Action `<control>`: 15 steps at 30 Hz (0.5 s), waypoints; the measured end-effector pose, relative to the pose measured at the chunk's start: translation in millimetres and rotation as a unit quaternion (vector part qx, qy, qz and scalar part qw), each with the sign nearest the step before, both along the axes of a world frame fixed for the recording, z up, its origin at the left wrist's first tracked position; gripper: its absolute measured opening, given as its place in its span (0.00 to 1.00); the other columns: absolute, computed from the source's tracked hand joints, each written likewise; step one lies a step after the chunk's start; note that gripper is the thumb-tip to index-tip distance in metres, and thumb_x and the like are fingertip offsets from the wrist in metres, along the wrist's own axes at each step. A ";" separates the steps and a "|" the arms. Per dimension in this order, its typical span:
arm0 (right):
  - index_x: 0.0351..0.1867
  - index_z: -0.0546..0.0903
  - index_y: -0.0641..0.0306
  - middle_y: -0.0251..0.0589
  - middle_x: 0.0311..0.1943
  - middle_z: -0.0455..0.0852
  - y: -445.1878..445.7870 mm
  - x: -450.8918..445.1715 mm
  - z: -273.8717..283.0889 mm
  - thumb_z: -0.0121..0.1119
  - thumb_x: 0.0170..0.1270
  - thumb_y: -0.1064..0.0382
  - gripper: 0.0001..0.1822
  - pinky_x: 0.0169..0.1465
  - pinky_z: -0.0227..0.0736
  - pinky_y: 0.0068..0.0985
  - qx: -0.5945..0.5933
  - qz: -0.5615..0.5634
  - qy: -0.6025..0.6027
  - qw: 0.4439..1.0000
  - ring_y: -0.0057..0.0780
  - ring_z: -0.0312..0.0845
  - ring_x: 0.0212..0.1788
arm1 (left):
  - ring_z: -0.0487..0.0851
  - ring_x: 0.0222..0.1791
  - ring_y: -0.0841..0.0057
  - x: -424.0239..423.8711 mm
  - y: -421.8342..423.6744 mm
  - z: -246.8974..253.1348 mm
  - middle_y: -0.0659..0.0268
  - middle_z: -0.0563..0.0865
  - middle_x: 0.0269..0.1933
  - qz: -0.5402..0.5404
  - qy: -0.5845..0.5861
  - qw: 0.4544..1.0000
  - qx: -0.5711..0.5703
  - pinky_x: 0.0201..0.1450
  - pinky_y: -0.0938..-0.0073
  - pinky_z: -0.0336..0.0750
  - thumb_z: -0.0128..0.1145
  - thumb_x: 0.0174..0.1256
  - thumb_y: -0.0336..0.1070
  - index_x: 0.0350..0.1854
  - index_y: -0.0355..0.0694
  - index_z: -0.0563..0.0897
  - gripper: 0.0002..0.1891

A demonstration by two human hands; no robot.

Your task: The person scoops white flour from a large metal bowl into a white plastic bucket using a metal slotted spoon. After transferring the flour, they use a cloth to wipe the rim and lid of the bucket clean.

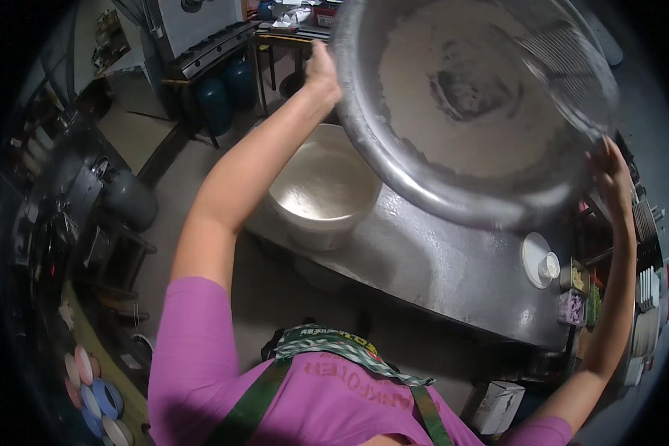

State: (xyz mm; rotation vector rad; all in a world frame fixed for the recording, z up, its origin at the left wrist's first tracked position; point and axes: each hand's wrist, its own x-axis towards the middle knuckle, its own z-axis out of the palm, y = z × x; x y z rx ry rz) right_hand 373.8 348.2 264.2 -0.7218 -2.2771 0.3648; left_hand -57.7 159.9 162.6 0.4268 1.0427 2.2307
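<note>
Raised before me is a large round metal basin [435,195], with a whitish-grey film of residue over its inner bottom. My left hand [322,75] grips its rim on the left side. At the right rim, my right hand [610,167] holds a wire skimmer [568,67] whose ribbed mesh lies over the basin's upper right part; its fingers are blurred, and whether they also grip the rim cannot be told. Below the basin's left side, a white bucket [318,228] holding a pale cream liquid stands on a steel table [451,267], its far rim partly hidden.
A white lid [534,259] with a small cup [548,266] lies at the table's right. Beside it are containers of chopped purple onion [572,308] and greens [594,304]. A gas stove [206,56] stands back left, stacked bowls [92,390] lower left, a cardboard box [497,407] lower right.
</note>
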 end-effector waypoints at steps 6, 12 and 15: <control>0.43 0.76 0.63 0.31 0.28 0.66 14.1 -132.3 -21.7 0.55 0.57 0.76 0.12 0.37 0.67 0.24 0.044 0.069 0.041 0.996 0.22 0.66 0.34 | 0.75 0.54 0.61 -114.5 -20.4 -48.9 0.54 0.75 0.55 0.129 -0.024 0.988 0.087 0.57 0.60 0.70 0.34 0.66 0.61 0.58 0.34 0.69 0.33; 0.39 0.75 0.57 0.40 0.31 0.69 -7.4 -201.9 -46.1 0.54 0.53 0.79 0.14 0.39 0.67 0.30 0.238 0.022 -0.041 0.970 0.33 0.70 0.35 | 0.72 0.56 0.62 -144.1 -45.3 -84.5 0.56 0.73 0.58 0.239 0.000 0.969 0.059 0.58 0.66 0.65 0.37 0.66 0.56 0.59 0.34 0.68 0.30; 0.38 0.75 0.58 0.44 0.33 0.70 -5.3 -219.9 -57.0 0.57 0.55 0.72 0.10 0.39 0.67 0.36 0.265 0.041 -0.045 0.962 0.41 0.71 0.36 | 0.76 0.49 0.67 -165.8 -47.4 -107.4 0.58 0.78 0.52 0.268 -0.020 0.956 0.118 0.52 0.71 0.70 0.41 0.64 0.55 0.53 0.30 0.74 0.30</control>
